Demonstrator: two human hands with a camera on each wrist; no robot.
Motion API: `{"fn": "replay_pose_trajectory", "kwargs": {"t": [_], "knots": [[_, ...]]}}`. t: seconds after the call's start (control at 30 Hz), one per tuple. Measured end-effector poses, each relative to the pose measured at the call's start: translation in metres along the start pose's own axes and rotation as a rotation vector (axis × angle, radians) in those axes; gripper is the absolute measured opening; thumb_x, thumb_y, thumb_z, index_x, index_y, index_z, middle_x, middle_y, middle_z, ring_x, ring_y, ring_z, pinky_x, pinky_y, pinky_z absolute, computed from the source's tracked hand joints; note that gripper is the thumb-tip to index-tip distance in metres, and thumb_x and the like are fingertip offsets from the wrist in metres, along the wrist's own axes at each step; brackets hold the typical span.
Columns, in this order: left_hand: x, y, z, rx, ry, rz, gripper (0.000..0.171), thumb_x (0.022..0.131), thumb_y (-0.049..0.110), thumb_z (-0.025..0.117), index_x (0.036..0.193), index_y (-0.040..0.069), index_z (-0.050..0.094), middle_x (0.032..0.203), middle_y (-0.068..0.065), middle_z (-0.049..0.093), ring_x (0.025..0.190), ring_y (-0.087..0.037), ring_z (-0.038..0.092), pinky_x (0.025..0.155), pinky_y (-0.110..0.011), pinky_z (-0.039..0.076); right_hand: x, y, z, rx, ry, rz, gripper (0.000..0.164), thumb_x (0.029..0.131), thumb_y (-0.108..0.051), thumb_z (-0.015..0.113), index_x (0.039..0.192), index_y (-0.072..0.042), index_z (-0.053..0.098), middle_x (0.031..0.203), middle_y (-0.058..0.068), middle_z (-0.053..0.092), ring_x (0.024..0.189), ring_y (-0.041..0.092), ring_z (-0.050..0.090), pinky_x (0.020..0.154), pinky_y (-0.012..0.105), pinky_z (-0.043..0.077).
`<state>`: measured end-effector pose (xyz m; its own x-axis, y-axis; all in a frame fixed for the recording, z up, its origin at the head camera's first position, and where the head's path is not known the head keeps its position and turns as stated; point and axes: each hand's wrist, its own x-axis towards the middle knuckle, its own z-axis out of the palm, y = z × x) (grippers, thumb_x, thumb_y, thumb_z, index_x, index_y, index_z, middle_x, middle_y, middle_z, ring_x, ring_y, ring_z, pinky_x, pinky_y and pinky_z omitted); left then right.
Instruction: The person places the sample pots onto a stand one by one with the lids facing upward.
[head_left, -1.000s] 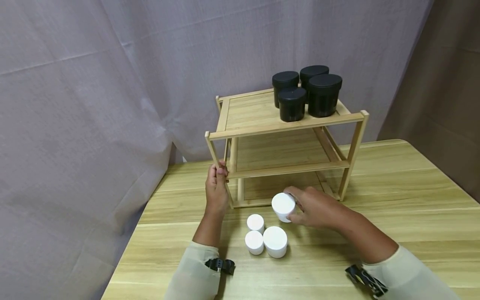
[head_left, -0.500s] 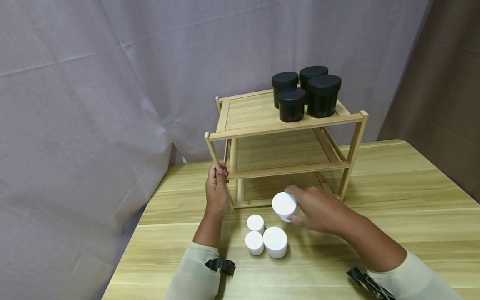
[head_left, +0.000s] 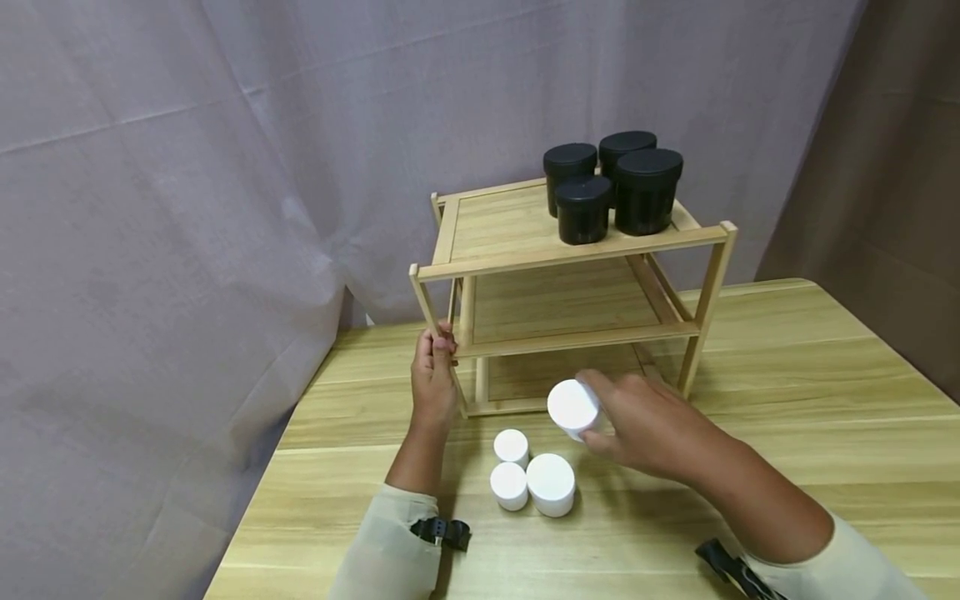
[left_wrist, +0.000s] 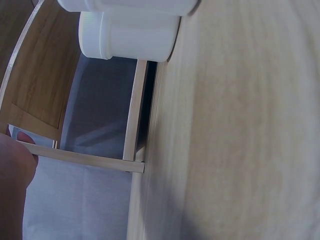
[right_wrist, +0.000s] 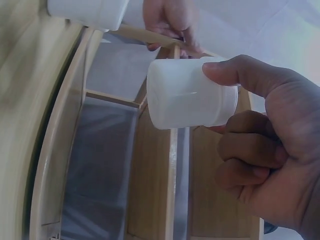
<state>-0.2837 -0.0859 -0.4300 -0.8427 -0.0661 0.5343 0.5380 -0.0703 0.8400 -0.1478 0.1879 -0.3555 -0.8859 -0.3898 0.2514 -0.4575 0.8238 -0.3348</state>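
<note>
My right hand (head_left: 637, 421) pinches a white lidded jar (head_left: 573, 407) between thumb and fingers, held above the table in front of the rack. The right wrist view shows this jar (right_wrist: 182, 93) lying sideways in that image, with the thumb at its ribbed lid. My left hand (head_left: 435, 375) grips the front left post of the three-tier wooden rack (head_left: 577, 340). On the table between the hands, a larger white jar (head_left: 551, 485) stands beside two smaller white jars, the front one (head_left: 509, 486) and the rear one (head_left: 512, 447).
Several black lidded jars (head_left: 648, 192) stand on the right part of the rack's top shelf. A grey curtain (head_left: 262, 167) hangs behind the wooden table (head_left: 787, 400), with a brown curtain (head_left: 885, 183) at the right.
My right hand has lifted slightly and shifted a little to the right with the white jar. My left hand keeps its grip on the post, and the other jars stay where they were.
</note>
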Motion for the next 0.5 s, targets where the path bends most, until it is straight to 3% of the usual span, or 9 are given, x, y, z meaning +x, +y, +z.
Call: {"fn": "replay_pose_trajectory", "kwargs": {"t": [0.5], "knots": [[0.0004, -0.0016, -0.0014, -0.008, -0.002, 0.008, 0.076, 0.107, 0.053, 0.043, 0.136, -0.016, 0.049, 0.096, 0.006, 0.052, 0.095, -0.010, 0.051, 0.086, -0.025, 0.043, -0.0015, -0.0066, -0.0066, 0.028, 0.035, -0.029, 0.058, 0.087, -0.023, 0.091, 0.135, -0.007, 0.064, 0.080, -0.004, 0.072, 0.066, 0.006, 0.059, 0.057, 0.029, 0.048]]}}
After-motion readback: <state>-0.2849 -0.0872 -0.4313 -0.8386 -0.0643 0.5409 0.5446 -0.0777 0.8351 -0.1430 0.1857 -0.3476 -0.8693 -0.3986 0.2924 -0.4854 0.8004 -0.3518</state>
